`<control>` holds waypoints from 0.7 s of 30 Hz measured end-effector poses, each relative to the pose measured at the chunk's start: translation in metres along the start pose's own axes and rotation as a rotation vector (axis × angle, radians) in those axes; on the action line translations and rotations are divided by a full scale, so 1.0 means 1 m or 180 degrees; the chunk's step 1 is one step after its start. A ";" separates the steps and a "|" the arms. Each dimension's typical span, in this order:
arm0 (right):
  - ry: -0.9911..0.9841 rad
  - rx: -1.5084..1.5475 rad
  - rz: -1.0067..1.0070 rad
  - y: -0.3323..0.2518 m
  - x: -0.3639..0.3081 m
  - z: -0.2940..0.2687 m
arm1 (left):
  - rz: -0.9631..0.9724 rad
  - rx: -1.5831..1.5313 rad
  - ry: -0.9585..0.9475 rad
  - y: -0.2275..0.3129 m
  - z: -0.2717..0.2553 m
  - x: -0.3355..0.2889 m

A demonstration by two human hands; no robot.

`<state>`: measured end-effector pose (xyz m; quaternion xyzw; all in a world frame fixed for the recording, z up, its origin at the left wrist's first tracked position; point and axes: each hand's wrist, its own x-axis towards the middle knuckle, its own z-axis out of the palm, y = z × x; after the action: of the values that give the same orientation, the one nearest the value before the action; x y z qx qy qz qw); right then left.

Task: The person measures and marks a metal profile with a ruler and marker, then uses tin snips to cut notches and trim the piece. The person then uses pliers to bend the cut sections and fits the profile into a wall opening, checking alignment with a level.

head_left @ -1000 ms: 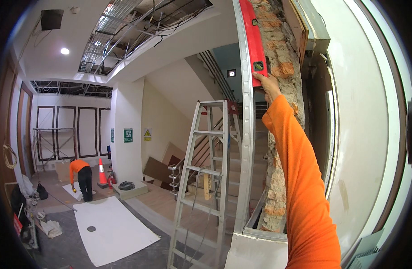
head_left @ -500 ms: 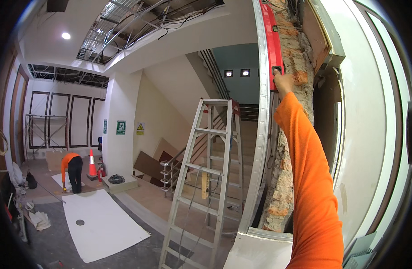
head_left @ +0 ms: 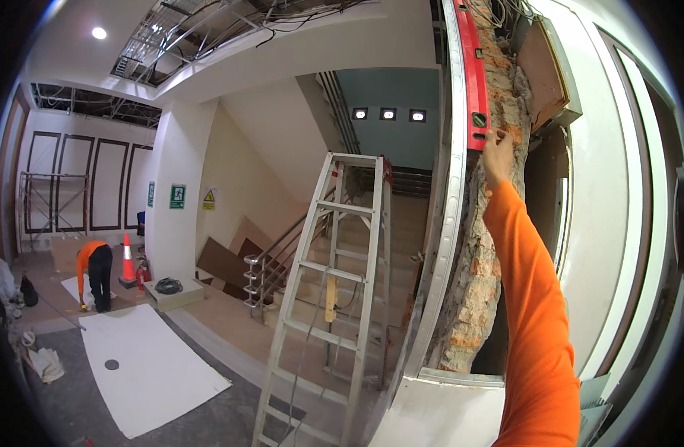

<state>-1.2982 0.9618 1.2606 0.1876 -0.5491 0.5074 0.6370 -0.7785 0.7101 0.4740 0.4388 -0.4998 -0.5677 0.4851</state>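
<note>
A long red spirit level (head_left: 472,71) stands upright against a vertical galvanized metal stud (head_left: 454,179); its top runs out of view. Stretched up from the lower right, my right arm wears an orange sleeve. My right hand (head_left: 497,158) is at the level's lower end, its bent fingers closed at the right edge beside the slots. Behind the stud runs a rough broken edge of brick and mortar (head_left: 472,298). My left hand is out of view.
An aluminium stepladder (head_left: 320,290) stands left of the stud, before a staircase with railings. A white board (head_left: 152,372) lies on the floor. Farther back, a co-worker (head_left: 96,272) in orange bends over near a traffic cone (head_left: 127,261). Wires hang from the opened ceiling (head_left: 200,33).
The view has shifted, so the stud and level sit farther right. My right thumb has left the level's lower slot, and the fingers are now at its right edge.
</note>
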 end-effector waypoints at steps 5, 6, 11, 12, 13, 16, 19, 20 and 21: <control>-0.0501 -0.0333 -0.0264 -0.018 -0.069 -0.067 | 0.0065 0.0206 0.0029 -0.023 -0.024 0.017; -0.0577 -0.0545 -0.0306 -0.010 -0.079 -0.081 | 0.0083 0.0238 0.0006 -0.028 -0.028 0.021; -0.0932 -0.0815 -0.0066 0.044 -0.103 -0.163 | 0.0056 0.0127 -0.0196 -0.063 -0.046 0.032; -0.0948 -0.0646 -0.0044 0.059 -0.109 -0.180 | 0.0025 0.0210 -0.0269 -0.066 -0.048 0.032; -0.1072 -0.0710 -0.0024 0.061 -0.122 -0.195 | 0.0006 0.0265 -0.0353 -0.060 -0.047 0.034; -0.1375 -0.1285 -0.0275 0.040 -0.153 -0.250 | 0.0081 0.0504 -0.0840 -0.034 -0.035 0.037; -0.2385 -0.0979 -0.0840 -0.021 -0.222 -0.263 | 0.0406 0.0929 -0.1560 0.022 -0.013 0.042; -0.2769 -0.0882 -0.0811 -0.049 -0.248 -0.266 | 0.0535 0.1036 -0.1836 0.044 0.004 0.042; -0.3028 -0.0842 -0.1473 -0.069 -0.268 -0.269 | 0.0725 0.1082 -0.2066 0.069 0.026 0.040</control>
<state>-1.0714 1.0292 0.9564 0.4307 -0.7803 0.1398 0.4314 -0.8019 0.6718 0.5447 0.2521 -0.7599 -0.5287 0.2819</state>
